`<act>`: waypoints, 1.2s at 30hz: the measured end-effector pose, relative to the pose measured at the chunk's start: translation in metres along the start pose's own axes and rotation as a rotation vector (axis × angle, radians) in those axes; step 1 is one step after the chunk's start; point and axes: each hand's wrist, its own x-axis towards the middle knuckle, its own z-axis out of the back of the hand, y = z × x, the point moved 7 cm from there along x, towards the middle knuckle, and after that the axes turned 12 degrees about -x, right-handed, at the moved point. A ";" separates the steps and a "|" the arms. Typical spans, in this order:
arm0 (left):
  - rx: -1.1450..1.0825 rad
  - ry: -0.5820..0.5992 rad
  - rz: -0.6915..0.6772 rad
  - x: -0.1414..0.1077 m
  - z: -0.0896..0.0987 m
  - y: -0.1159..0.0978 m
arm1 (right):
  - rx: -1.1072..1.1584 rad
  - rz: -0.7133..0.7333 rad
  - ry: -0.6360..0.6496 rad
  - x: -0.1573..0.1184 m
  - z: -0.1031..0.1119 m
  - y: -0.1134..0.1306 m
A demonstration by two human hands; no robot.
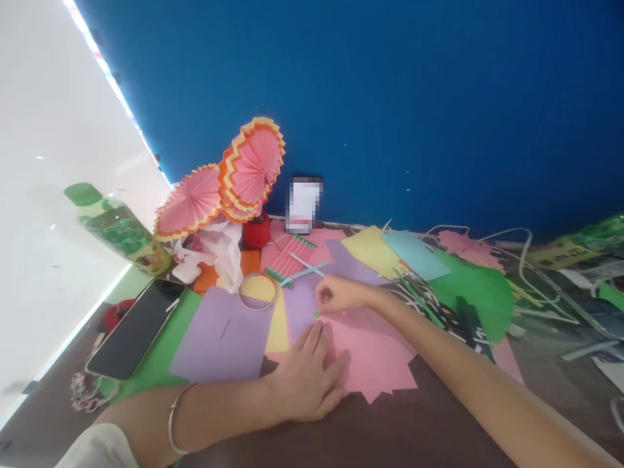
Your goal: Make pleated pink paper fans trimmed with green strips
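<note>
My left hand (312, 374) lies on the pink paper (377, 364) with its fingers stretched out, pressing near the paper's left edge. Just beyond it, my right hand (341, 296) is closed in a pinch above the papers. A tiny green bit (316, 314) shows below its fingertips; whatever the pinch holds is too small to tell. Behind that hand, crossed pale paper strips (308, 268) lie near a row of pink rolls with green ends (294, 257). A purple sheet (219, 338) is to the left of my left hand.
At left are a phone (139, 328), a beaded bracelet (85, 393) and a green-capped bottle (117, 227). Folded paper fans (253, 162) stand behind a roll of tape (257, 290). A propped phone (303, 203) stands by the blue wall. Green paper (480, 292) and cables (524, 260) lie right.
</note>
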 end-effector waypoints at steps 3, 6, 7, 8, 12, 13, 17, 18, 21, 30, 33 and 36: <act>0.004 0.008 -0.001 0.000 -0.001 0.000 | -0.033 -0.009 -0.021 0.000 0.001 0.001; 0.002 0.010 0.001 0.000 -0.001 0.001 | -0.041 -0.017 -0.031 0.000 0.001 0.000; 0.001 0.010 0.003 0.000 -0.001 0.001 | -0.042 -0.015 -0.034 0.000 0.001 -0.001; -0.001 0.009 0.003 0.000 -0.002 0.001 | -0.043 -0.012 -0.037 0.000 0.001 -0.001; -0.015 0.013 0.008 0.000 -0.003 0.001 | -0.052 0.000 -0.051 0.000 0.001 -0.001; -0.019 0.015 0.009 0.000 -0.003 0.002 | -0.056 0.001 -0.052 0.000 0.001 -0.001; -0.024 0.017 0.012 0.000 -0.003 0.002 | -0.068 -0.009 -0.058 0.000 0.000 -0.002; -0.024 0.015 0.012 0.000 -0.002 0.002 | -0.070 -0.011 -0.061 0.000 0.000 -0.002; -0.022 0.014 0.012 0.000 -0.002 0.002 | -0.068 -0.009 -0.070 0.000 0.000 -0.003; -0.050 0.000 0.027 0.000 0.001 0.002 | -0.113 -0.064 -0.089 -0.003 0.003 0.003; -0.046 0.000 0.036 0.000 0.003 0.003 | -0.116 -0.080 -0.088 -0.005 0.004 0.006; -0.053 0.012 0.040 0.000 0.003 0.004 | -0.108 -0.076 -0.087 -0.005 0.004 0.007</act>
